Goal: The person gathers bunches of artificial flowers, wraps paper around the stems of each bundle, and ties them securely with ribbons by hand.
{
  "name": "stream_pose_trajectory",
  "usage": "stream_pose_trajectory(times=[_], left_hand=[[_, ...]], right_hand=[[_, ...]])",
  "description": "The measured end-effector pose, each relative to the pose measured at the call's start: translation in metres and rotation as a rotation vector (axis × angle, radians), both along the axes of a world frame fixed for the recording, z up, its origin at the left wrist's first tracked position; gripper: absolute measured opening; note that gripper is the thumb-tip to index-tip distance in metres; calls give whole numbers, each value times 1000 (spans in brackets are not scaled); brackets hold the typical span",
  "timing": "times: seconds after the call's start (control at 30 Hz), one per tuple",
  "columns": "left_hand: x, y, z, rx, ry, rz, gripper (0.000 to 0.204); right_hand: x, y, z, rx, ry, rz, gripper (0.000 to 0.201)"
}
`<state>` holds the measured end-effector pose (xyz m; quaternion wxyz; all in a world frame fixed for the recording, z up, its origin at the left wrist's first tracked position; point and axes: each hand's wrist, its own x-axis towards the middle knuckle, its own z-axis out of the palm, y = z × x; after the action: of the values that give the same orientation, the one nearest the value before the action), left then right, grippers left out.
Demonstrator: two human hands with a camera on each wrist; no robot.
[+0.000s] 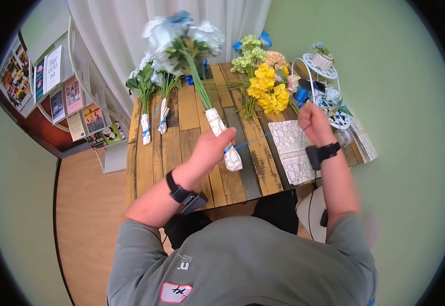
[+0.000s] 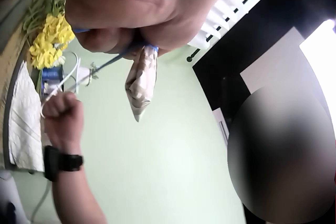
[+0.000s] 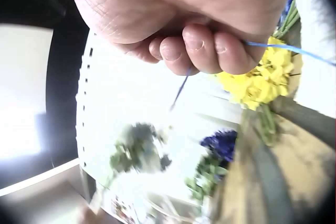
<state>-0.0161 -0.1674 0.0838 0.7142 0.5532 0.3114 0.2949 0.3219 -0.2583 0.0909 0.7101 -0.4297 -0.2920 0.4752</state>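
A person in a grey T-shirt (image 1: 232,255) holds a bouquet of pale blue flowers (image 1: 200,84) over a plank-topped table (image 1: 148,163), the left hand (image 1: 209,150) curled firmly round its patterned paper wrap (image 1: 215,121). The right hand (image 1: 314,123), fingers folded in tight, grips a blue ribbon (image 1: 253,140) running straight from the wrap. Two smaller wrapped bunches (image 1: 143,91) lie to the person's left; yellow flowers (image 1: 271,89) and patterned paper (image 1: 289,153) lie near the right hand.

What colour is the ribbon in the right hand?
Blue; the ribbon in the right hand shows best in the right wrist view.
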Motion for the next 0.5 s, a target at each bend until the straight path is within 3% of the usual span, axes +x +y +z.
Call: stream_pose_trajectory(times=[0.1, 0.17, 0.2, 0.27, 0.3, 0.33, 0.4, 0.47, 0.5], left_hand=[[21, 19, -57, 233, 17, 176, 33], [36, 25, -73, 324, -1, 264, 37], [40, 26, -74, 318, 0, 265, 37], [52, 32, -71, 326, -38, 319, 38], [61, 38, -73, 316, -96, 350, 39], [65, 39, -64, 319, -104, 351, 39], [67, 36, -30, -33, -232, 259, 37], [63, 29, -2, -141, -332, 222, 35], [50, 19, 15, -253, -318, 80, 36]], right_hand=[[-28, -7, 79, 51, 27, 130, 27], [-84, -20, 113, 211, -120, 220, 27], [-113, -28, 112, 284, -407, 188, 25], [-174, -52, 98, 381, -1042, 136, 18], [-199, -62, 77, 423, -818, 315, 8], [-222, -63, 63, 586, -1124, 296, 8], [-250, -65, 19, 535, -1133, 522, 16], [-240, -50, -41, 505, -1125, 546, 14], [-221, -41, -60, 446, -1258, 454, 15]])
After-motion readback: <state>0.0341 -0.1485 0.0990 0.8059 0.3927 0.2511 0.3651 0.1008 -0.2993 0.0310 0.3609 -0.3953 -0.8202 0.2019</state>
